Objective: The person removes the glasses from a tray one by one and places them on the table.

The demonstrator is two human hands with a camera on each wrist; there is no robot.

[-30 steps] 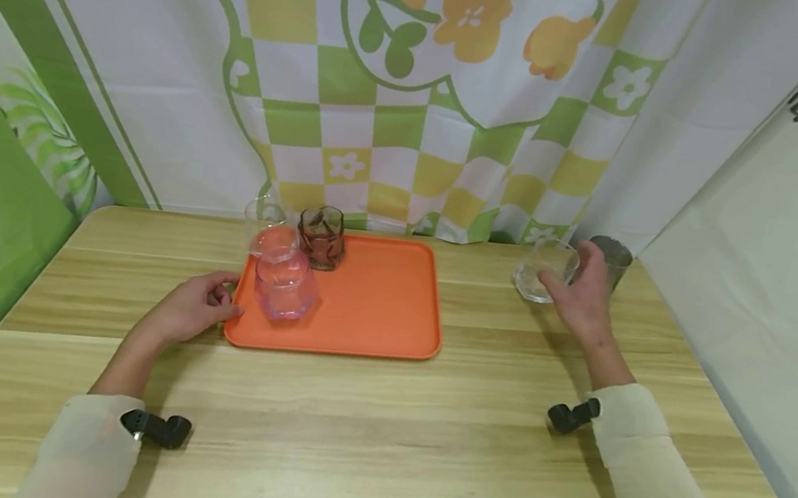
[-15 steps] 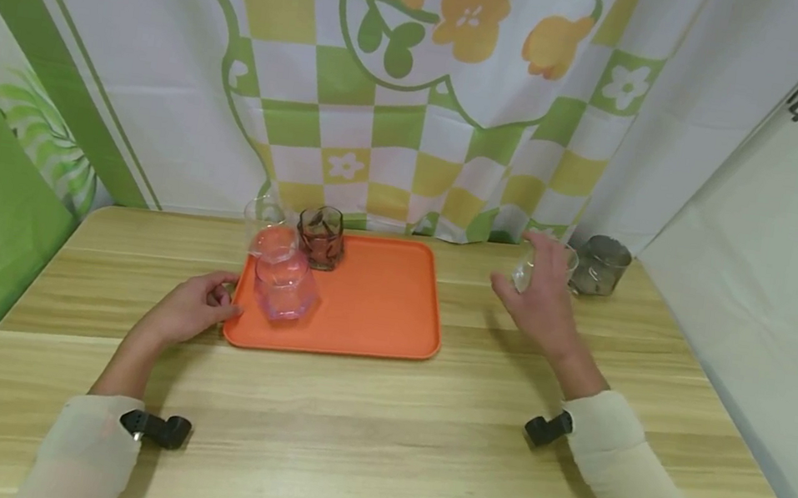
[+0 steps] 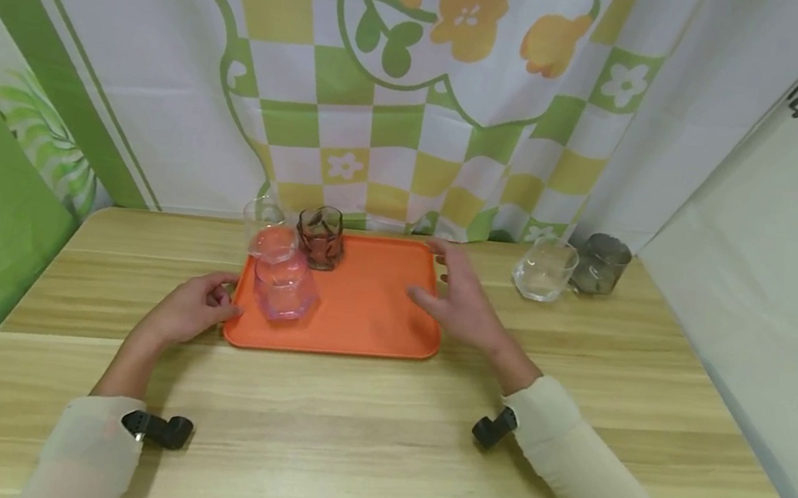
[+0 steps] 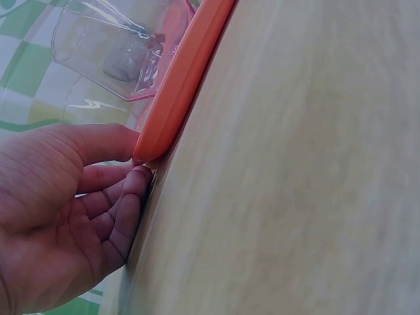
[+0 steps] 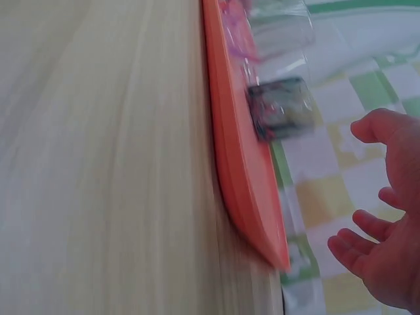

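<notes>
The orange tray (image 3: 369,304) lies on the table, with a pink glass (image 3: 285,293), a clear glass (image 3: 267,225) and a brown patterned glass (image 3: 322,240) toward its left and back. My left hand (image 3: 190,307) pinches the tray's left edge; in the left wrist view, the thumb of this hand (image 4: 59,210) is against the rim (image 4: 174,98) and fingertips are under it. My right hand (image 3: 463,304) hovers by the tray's right edge, fingers spread and holding nothing. The right wrist view shows this hand (image 5: 394,216) apart from the tray (image 5: 239,157).
Another clear glass (image 3: 546,270) and a grey glass (image 3: 601,266) stand side by side at the table's back right. A patterned curtain (image 3: 398,139) hangs behind the wooden table (image 3: 343,444).
My right hand has moved left from the two glasses at the back right to the tray's right edge. The left hand and the glasses have stayed in place.
</notes>
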